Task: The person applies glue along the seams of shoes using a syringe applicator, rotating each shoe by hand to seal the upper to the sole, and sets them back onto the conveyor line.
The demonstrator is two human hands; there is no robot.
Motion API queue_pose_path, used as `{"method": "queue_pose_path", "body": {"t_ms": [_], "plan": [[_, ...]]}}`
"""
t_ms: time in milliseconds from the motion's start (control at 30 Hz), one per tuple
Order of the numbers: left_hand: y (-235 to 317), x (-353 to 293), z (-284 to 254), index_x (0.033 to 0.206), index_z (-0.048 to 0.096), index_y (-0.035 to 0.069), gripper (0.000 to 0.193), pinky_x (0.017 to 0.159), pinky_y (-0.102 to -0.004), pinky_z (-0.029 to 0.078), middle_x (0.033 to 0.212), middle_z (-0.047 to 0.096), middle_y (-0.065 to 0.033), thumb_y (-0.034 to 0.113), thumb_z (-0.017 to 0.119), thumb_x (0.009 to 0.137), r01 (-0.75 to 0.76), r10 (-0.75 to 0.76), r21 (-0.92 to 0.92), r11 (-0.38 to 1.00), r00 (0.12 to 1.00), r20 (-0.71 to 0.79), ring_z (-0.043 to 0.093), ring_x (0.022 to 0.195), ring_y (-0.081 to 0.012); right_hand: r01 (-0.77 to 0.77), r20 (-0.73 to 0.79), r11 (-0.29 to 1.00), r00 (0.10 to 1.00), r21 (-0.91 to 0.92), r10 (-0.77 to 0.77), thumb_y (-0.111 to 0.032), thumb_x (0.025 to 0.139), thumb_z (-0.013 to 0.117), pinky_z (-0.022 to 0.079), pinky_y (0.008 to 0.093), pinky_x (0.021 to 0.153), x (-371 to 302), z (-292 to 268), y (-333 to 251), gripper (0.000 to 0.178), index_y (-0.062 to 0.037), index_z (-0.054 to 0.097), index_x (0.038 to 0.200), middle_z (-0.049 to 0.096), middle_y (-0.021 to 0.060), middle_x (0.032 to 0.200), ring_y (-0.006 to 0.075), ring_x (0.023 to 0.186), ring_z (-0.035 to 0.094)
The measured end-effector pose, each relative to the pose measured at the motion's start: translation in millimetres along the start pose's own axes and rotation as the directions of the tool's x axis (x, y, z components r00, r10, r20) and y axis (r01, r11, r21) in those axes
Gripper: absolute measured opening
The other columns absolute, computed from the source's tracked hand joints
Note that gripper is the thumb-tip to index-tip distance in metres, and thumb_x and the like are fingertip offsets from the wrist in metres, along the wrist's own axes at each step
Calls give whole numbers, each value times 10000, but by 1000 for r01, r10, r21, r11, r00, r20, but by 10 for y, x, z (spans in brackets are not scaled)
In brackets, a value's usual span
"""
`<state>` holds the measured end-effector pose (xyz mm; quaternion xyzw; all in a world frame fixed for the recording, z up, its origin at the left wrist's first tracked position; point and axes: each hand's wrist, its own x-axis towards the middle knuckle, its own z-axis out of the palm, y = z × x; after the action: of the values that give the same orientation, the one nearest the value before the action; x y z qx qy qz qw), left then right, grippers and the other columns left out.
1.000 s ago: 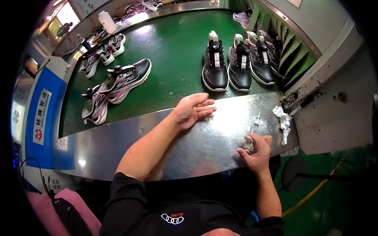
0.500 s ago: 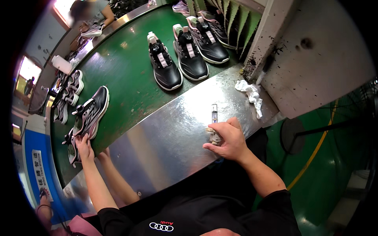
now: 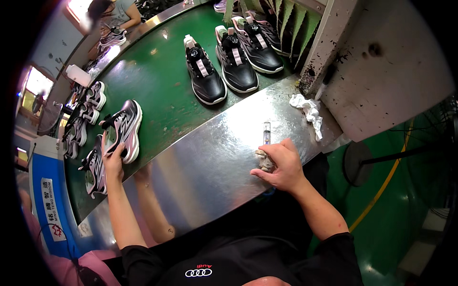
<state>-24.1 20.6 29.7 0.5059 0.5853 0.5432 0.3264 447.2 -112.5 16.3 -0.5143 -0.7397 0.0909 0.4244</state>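
Note:
My left hand (image 3: 113, 164) is closed on the heel of a black sneaker with pink trim and a white sole (image 3: 133, 125), tilted on its side over the green belt (image 3: 157, 86). Beside it, a second similar sneaker (image 3: 98, 164) sits close to my left wrist. Above the steel ledge (image 3: 205, 171), my right hand (image 3: 285, 166) is closed round a clear syringe-like tube (image 3: 266, 129) pointing away from me. A crumpled greyish lump, perhaps a rag (image 3: 266, 163), is bunched under my right fingers; its exact kind is unclear.
Several black sneakers (image 3: 237, 64) stand on the belt at the back right, by hanging green strips (image 3: 288, 26). A crumpled white tissue (image 3: 309, 113) lies near the metal post (image 3: 329, 43). More shoes (image 3: 90, 107) and a white bottle (image 3: 78, 75) line the far left. A person (image 3: 114, 16) works beyond.
My left hand has moved up and right and taken a fuller grip on the sneaker's heel, shifting it slightly right. My right hand keeps its hold, with the whole view shifted a little.

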Motion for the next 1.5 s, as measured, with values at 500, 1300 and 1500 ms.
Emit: {"method": "queue_pose_path", "body": {"t_ms": [500, 1300, 1500], "plan": [[621, -2016, 209, 1388, 290, 47, 889, 776, -304, 544, 1240, 451, -111, 162, 771, 649, 236, -163, -197, 952, 931, 326, 535, 1088, -240, -178, 72, 964, 983, 196, 167, -313, 639, 832, 436, 341, 699, -79, -103, 5, 522, -51, 620, 1037, 593, 81, 828, 256, 740, 506], [800, -1129, 940, 1250, 454, 13, 581, 888, -390, 521, 1124, 607, -162, 98, 690, 725, 346, 96, -763, 546, 879, 467, 628, 1009, -267, -301, 287, 517, 952, 801, 110, -529, 695, 777, 451, 259, 665, 135, -395, -615, 754, 34, 520, 1125, 532, 87, 834, 160, 736, 564], [703, -1323, 831, 1287, 420, 63, 727, 932, -369, 471, 1144, 581, -105, -34, 748, 646, 387, 124, -810, 441, 868, 482, 582, 1065, -222, -321, 350, 195, 926, 927, -141, -604, 727, 697, 392, 281, 631, 511, -237, -1072, 718, -33, 485, 1108, 562, 133, 773, 190, 699, 507]]}}
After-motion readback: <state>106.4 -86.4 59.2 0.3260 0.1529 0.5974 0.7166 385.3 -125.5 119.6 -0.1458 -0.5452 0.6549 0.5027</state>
